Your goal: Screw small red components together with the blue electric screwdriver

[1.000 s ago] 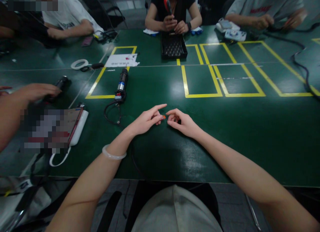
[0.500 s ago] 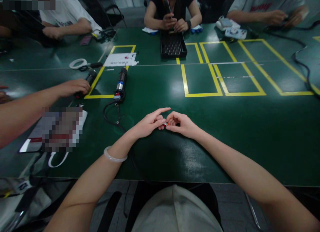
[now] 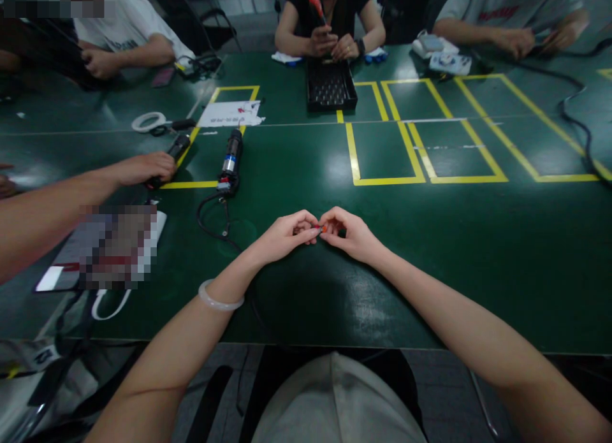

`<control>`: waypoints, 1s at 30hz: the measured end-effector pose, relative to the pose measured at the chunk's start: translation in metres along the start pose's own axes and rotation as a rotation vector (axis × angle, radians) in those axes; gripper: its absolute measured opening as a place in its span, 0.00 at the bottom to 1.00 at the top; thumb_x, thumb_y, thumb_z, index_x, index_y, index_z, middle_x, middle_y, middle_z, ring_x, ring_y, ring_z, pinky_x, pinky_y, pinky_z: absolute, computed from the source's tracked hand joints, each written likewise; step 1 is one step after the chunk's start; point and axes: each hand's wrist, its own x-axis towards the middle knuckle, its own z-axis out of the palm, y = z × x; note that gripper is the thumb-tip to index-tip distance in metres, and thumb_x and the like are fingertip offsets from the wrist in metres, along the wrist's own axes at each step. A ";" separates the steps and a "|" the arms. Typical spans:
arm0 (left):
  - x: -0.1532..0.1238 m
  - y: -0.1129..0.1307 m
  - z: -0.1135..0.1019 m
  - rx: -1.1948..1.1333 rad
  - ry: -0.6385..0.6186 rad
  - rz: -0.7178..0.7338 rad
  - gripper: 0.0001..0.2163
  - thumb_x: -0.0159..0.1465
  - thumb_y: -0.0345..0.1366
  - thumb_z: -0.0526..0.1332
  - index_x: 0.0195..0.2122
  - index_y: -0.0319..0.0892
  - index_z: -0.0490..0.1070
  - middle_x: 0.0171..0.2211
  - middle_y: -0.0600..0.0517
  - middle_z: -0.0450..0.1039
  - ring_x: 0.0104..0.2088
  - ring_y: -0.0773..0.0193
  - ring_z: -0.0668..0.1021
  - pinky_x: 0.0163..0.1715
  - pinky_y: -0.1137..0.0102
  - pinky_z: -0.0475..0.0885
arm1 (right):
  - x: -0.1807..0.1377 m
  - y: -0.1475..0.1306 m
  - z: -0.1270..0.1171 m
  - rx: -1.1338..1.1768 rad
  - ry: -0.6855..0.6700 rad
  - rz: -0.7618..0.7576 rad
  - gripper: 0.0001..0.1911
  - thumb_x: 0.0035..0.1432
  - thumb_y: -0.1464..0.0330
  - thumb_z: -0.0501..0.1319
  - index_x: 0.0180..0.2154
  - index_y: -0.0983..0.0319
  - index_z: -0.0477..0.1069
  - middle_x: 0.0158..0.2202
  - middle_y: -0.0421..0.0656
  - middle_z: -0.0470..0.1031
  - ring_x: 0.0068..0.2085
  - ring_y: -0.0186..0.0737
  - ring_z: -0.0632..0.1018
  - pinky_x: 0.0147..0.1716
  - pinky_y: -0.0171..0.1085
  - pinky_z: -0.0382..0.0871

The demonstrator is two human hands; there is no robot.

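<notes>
My left hand (image 3: 283, 237) and my right hand (image 3: 347, 234) meet fingertip to fingertip over the green table (image 3: 430, 239), just above its surface. Between them they pinch a tiny red-orange piece (image 3: 324, 227); it is too small to name. The fingers of both hands are curled in, the thumbs and forefingers pressed on the piece. A pale bangle (image 3: 218, 296) circles my left wrist.
An electric screwdriver (image 3: 231, 159) with a black cable lies ahead to the left. A neighbour's hand (image 3: 143, 167) grips a dark tool at the left. A black tray (image 3: 331, 86) stands before a person opposite. Yellow tape boxes (image 3: 421, 137) mark the table.
My left forefinger, stretched out a second ago, has curled in. Both hands have closed together on the small red piece. The neighbour's hand at the left reached further in with a dark tool.
</notes>
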 end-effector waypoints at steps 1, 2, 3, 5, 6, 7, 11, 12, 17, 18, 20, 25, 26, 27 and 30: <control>0.000 0.001 0.000 0.023 0.007 0.002 0.15 0.68 0.47 0.62 0.45 0.39 0.71 0.34 0.49 0.78 0.35 0.62 0.78 0.37 0.68 0.71 | 0.000 0.000 0.000 -0.006 0.000 -0.003 0.07 0.60 0.70 0.63 0.41 0.59 0.69 0.35 0.39 0.72 0.32 0.34 0.73 0.32 0.35 0.69; -0.001 0.002 0.000 0.048 0.021 0.012 0.15 0.67 0.46 0.63 0.45 0.39 0.71 0.34 0.49 0.78 0.35 0.62 0.78 0.37 0.68 0.71 | 0.000 0.000 0.000 -0.005 0.001 0.002 0.07 0.60 0.70 0.63 0.42 0.59 0.69 0.35 0.39 0.72 0.32 0.34 0.73 0.32 0.35 0.69; -0.001 0.003 0.000 0.070 0.038 0.028 0.14 0.67 0.46 0.63 0.44 0.39 0.72 0.35 0.49 0.78 0.36 0.63 0.78 0.38 0.68 0.71 | 0.000 0.000 0.000 0.004 0.002 0.014 0.08 0.61 0.69 0.63 0.42 0.59 0.68 0.35 0.39 0.72 0.32 0.34 0.73 0.32 0.35 0.69; -0.001 0.005 0.000 0.104 0.068 0.065 0.13 0.67 0.45 0.64 0.43 0.40 0.73 0.36 0.50 0.77 0.36 0.63 0.77 0.39 0.68 0.71 | 0.000 0.002 0.000 0.036 0.001 0.063 0.09 0.62 0.66 0.63 0.44 0.59 0.68 0.34 0.39 0.73 0.33 0.34 0.73 0.32 0.35 0.69; -0.001 0.005 0.000 0.119 0.078 0.081 0.12 0.67 0.44 0.64 0.43 0.40 0.73 0.37 0.50 0.77 0.37 0.63 0.77 0.40 0.68 0.72 | 0.000 0.003 0.000 0.054 -0.001 0.092 0.09 0.63 0.64 0.63 0.43 0.59 0.68 0.34 0.39 0.74 0.33 0.34 0.74 0.33 0.35 0.69; -0.002 0.006 0.000 0.132 0.084 0.095 0.12 0.67 0.44 0.64 0.43 0.40 0.74 0.37 0.50 0.77 0.38 0.63 0.78 0.41 0.68 0.72 | 0.000 0.004 0.000 0.069 -0.008 0.120 0.10 0.63 0.62 0.63 0.43 0.59 0.68 0.34 0.39 0.74 0.33 0.34 0.74 0.33 0.35 0.69; -0.002 0.005 0.001 0.147 0.097 0.120 0.10 0.65 0.41 0.65 0.44 0.42 0.73 0.40 0.50 0.77 0.40 0.62 0.78 0.45 0.66 0.74 | 0.000 0.006 -0.001 0.083 -0.011 0.140 0.09 0.62 0.62 0.64 0.40 0.60 0.69 0.32 0.38 0.74 0.31 0.34 0.73 0.32 0.35 0.69; -0.001 0.005 0.001 0.139 0.103 0.122 0.10 0.64 0.41 0.65 0.44 0.42 0.73 0.40 0.50 0.77 0.40 0.62 0.79 0.45 0.66 0.74 | 0.000 0.006 -0.001 0.074 -0.007 0.131 0.09 0.62 0.62 0.64 0.39 0.60 0.69 0.32 0.38 0.73 0.31 0.34 0.73 0.32 0.35 0.68; 0.000 0.003 0.002 0.128 0.111 0.136 0.11 0.65 0.42 0.65 0.44 0.41 0.72 0.41 0.50 0.77 0.42 0.61 0.79 0.47 0.65 0.74 | 0.000 0.005 -0.001 0.044 0.011 0.073 0.06 0.61 0.67 0.63 0.40 0.59 0.68 0.33 0.38 0.73 0.31 0.34 0.73 0.31 0.35 0.68; 0.001 0.002 0.002 0.136 0.115 0.146 0.11 0.65 0.41 0.64 0.44 0.41 0.71 0.41 0.50 0.77 0.42 0.62 0.79 0.48 0.65 0.74 | 0.000 0.005 -0.001 0.050 0.017 0.065 0.07 0.60 0.67 0.63 0.40 0.59 0.68 0.33 0.38 0.74 0.31 0.34 0.73 0.31 0.35 0.69; 0.001 0.001 0.001 0.150 0.124 0.167 0.10 0.66 0.40 0.64 0.44 0.41 0.71 0.42 0.50 0.76 0.43 0.62 0.79 0.48 0.66 0.74 | 0.000 0.006 0.000 0.071 0.029 0.064 0.09 0.59 0.68 0.64 0.42 0.59 0.67 0.35 0.39 0.75 0.32 0.33 0.74 0.32 0.35 0.69; 0.001 -0.002 0.001 0.168 0.120 0.171 0.09 0.66 0.39 0.64 0.44 0.41 0.72 0.42 0.50 0.76 0.43 0.61 0.79 0.48 0.65 0.74 | 0.001 0.004 0.000 0.043 0.015 0.084 0.09 0.58 0.69 0.65 0.42 0.60 0.69 0.35 0.40 0.77 0.32 0.34 0.75 0.32 0.35 0.70; 0.000 -0.001 0.002 0.171 0.115 0.171 0.09 0.66 0.40 0.64 0.44 0.41 0.72 0.42 0.50 0.76 0.43 0.61 0.79 0.48 0.65 0.74 | 0.001 0.004 -0.001 0.034 0.013 0.084 0.09 0.58 0.68 0.65 0.41 0.60 0.69 0.35 0.40 0.77 0.32 0.34 0.75 0.32 0.35 0.70; 0.000 0.000 0.002 0.179 0.108 0.172 0.10 0.66 0.40 0.64 0.44 0.41 0.72 0.42 0.50 0.76 0.43 0.61 0.79 0.48 0.65 0.74 | 0.001 0.004 -0.001 0.028 0.014 0.082 0.08 0.58 0.68 0.65 0.41 0.60 0.70 0.35 0.40 0.77 0.32 0.34 0.75 0.32 0.35 0.70; -0.001 0.004 -0.003 0.296 0.111 0.195 0.11 0.68 0.44 0.62 0.44 0.41 0.72 0.42 0.49 0.76 0.43 0.60 0.79 0.47 0.65 0.73 | 0.001 0.003 -0.002 0.015 0.020 0.077 0.08 0.59 0.67 0.64 0.41 0.60 0.70 0.34 0.40 0.76 0.32 0.34 0.75 0.32 0.35 0.69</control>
